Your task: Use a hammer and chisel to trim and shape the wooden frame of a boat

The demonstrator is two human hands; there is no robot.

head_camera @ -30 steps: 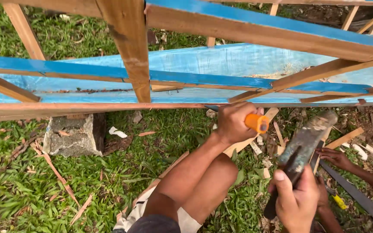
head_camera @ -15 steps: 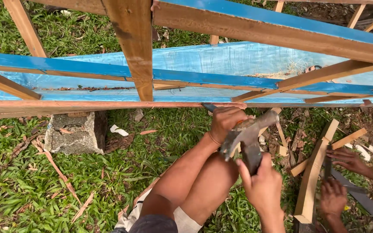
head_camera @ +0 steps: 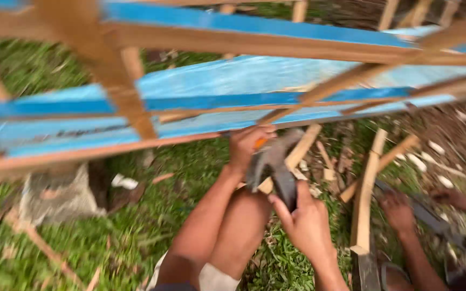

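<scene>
The view is blurred. My left hand [head_camera: 249, 144] reaches up to the lower edge of a wooden rail [head_camera: 109, 151] and is closed on a small orange-handled tool [head_camera: 260, 143]. My right hand [head_camera: 306, 221] grips the handle of a grey hammer [head_camera: 271, 161], whose head sits right beside my left hand. My bare knee [head_camera: 244, 226] is under both hands. Above stands a wooden frame with blue-painted boards [head_camera: 233, 75].
At lower right another person's hands [head_camera: 397, 210] hold an upright wooden stick [head_camera: 365, 199] and a dark blade [head_camera: 432, 218]. A grey concrete block [head_camera: 55, 196] sits on the grass at the left. Wood scraps [head_camera: 327, 172] litter the ground.
My right hand has brought the hammer left and up, next to my left hand at the rail. The other person's stick has come upright. The view is now blurred.
</scene>
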